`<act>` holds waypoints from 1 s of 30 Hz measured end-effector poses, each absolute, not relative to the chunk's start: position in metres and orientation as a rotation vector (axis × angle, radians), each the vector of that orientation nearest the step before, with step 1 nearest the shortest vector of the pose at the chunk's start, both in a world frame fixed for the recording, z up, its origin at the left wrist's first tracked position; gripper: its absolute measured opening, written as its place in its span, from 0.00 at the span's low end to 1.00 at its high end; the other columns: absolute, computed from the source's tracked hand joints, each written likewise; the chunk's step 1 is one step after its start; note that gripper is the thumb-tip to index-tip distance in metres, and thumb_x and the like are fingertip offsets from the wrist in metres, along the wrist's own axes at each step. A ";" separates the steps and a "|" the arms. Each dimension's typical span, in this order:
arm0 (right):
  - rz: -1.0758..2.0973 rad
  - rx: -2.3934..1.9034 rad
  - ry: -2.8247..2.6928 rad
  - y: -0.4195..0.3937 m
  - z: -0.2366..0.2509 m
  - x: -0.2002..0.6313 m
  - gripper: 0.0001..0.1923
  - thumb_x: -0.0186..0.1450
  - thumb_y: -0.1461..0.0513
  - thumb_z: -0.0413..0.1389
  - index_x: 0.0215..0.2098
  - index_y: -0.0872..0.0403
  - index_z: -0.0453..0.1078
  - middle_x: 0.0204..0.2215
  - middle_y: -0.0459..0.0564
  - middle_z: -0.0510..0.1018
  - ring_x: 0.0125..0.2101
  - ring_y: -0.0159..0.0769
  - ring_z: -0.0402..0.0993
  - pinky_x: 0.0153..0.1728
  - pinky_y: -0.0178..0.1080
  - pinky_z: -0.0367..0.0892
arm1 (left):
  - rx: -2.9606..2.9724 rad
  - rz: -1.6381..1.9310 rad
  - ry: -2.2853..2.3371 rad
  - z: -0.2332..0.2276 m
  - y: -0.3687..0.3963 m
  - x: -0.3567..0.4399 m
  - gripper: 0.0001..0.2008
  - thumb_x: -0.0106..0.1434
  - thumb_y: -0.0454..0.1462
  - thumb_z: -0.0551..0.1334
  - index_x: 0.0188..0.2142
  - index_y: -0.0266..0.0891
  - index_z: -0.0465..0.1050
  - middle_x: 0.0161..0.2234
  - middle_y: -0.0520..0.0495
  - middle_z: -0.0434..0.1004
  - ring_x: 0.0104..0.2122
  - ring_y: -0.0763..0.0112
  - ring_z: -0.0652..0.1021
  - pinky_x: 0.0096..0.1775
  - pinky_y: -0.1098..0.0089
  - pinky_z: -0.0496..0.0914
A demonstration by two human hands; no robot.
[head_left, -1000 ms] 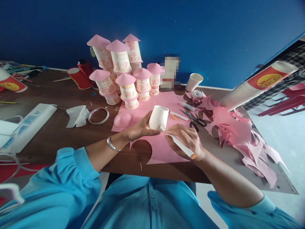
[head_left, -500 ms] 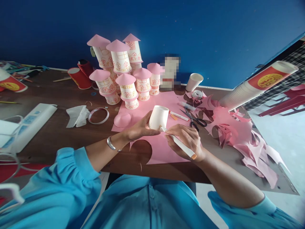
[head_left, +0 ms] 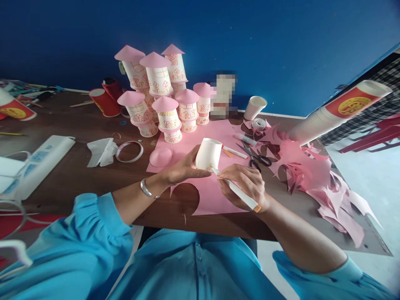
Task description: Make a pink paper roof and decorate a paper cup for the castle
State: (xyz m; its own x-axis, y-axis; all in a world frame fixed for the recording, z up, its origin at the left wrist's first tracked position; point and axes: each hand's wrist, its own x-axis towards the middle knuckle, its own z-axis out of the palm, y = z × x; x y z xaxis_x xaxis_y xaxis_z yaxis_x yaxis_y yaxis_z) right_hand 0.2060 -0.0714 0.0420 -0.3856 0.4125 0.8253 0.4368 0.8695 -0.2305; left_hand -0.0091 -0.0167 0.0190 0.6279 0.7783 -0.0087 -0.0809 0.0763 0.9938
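My left hand (head_left: 183, 168) grips a plain white paper cup (head_left: 208, 153) held upside down over a pink paper sheet (head_left: 215, 191). My right hand (head_left: 245, 183) holds a white marker (head_left: 238, 192) with an orange end, its tip touching the cup's lower rim. A pink paper cone (head_left: 160, 157) lies on the sheet to the left of the cup. Behind stands a pile of decorated cup houses (head_left: 162, 96) with pink cone roofs.
Scissors (head_left: 254, 157), another marker (head_left: 235, 152) and a tape roll (head_left: 258, 123) lie right of the cup. Pink scraps (head_left: 315, 175) cover the table's right end, under a long stack of cups (head_left: 337, 110). Tape ring (head_left: 129, 151), red cups (head_left: 104, 102) and a power strip (head_left: 34, 164) sit left.
The marker and my right hand have shifted slightly down and right along the cup's rim. The cup and my left hand stay put.
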 end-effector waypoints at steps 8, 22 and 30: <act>-0.031 -0.616 -2.033 -0.071 0.043 0.206 0.10 0.67 0.71 0.60 0.43 0.52 0.70 0.28 0.47 0.82 0.26 0.34 0.81 0.27 0.35 0.76 | 1.336 0.712 0.669 0.019 -0.017 -0.009 0.44 0.55 0.45 0.77 0.67 0.46 0.61 0.52 0.43 0.73 0.52 0.52 0.73 0.52 0.53 0.70; -0.013 -0.618 -2.036 -0.071 0.043 0.206 0.10 0.67 0.71 0.60 0.43 0.52 0.70 0.29 0.47 0.82 0.26 0.34 0.81 0.28 0.35 0.76 | 1.333 0.714 0.657 0.018 -0.017 -0.009 0.43 0.56 0.44 0.77 0.66 0.46 0.61 0.53 0.43 0.72 0.53 0.53 0.72 0.52 0.53 0.70; -0.003 -0.615 -2.040 -0.070 0.043 0.206 0.11 0.66 0.71 0.59 0.45 0.52 0.71 0.29 0.47 0.82 0.26 0.35 0.81 0.27 0.35 0.75 | 1.323 0.719 0.679 0.019 -0.018 -0.009 0.41 0.55 0.44 0.78 0.64 0.46 0.63 0.53 0.43 0.72 0.53 0.53 0.73 0.52 0.53 0.71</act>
